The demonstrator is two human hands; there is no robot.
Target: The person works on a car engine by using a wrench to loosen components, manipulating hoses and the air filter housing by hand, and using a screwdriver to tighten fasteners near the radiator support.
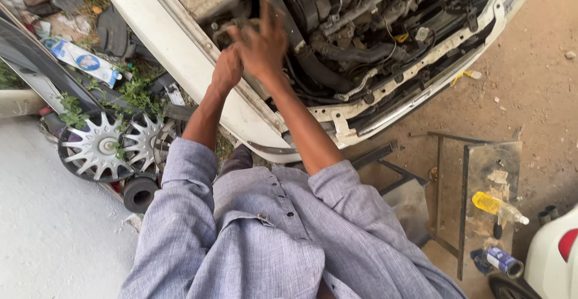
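Both my hands reach into the open engine bay (pixel 361 28) of a white car (pixel 198 76). My right hand (pixel 262 43) is in front, fingers spread, over a grimy part near the bay's left side. My left hand (pixel 226 70) sits just behind and below it, against the same part; what its fingers grip is hidden. Black hoses (pixel 319 64) and pipes run just right of the hands. My grey shirt sleeves are rolled to the elbows.
Silver wheel covers (pixel 93 148) and scrap lie among weeds at the left. A metal stand (pixel 481 184) at the right carries a yellow bottle (pixel 497 206) and a blue can (pixel 503 261). Another white car's corner (pixel 557 257) shows at the bottom right. Dirt ground surrounds the front bumper frame.
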